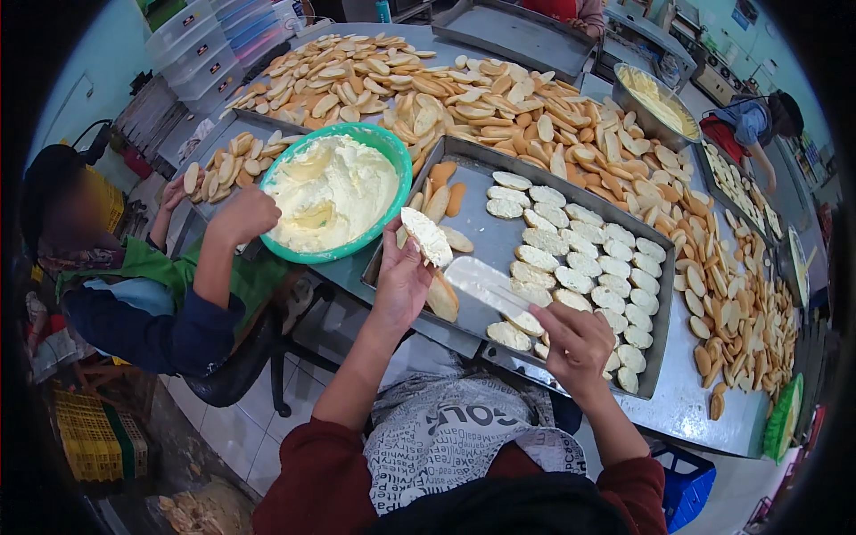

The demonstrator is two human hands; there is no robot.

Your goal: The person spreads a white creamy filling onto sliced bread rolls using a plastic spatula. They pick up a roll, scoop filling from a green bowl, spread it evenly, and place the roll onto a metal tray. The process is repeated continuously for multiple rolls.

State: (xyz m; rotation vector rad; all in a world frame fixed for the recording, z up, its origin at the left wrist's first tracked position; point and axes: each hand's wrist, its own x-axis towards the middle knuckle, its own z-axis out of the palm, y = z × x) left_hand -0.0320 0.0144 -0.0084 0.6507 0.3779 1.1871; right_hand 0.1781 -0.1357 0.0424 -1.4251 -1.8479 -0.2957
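Left hand up over the near edge of the metal tray, fingers clamped on a bread slice already white with spread. Right hand closed tight round the handle of a broad spreading knife, blade lying flat above the tray floor, just beside the slice. Rows of coated slices filling the tray's right half. Green bowl of cream to the left on the counter, a co-worker's hand at its rim.

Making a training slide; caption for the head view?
Left hand holds a spread-coated bread slice; right hand holds a knife over the baking tray.
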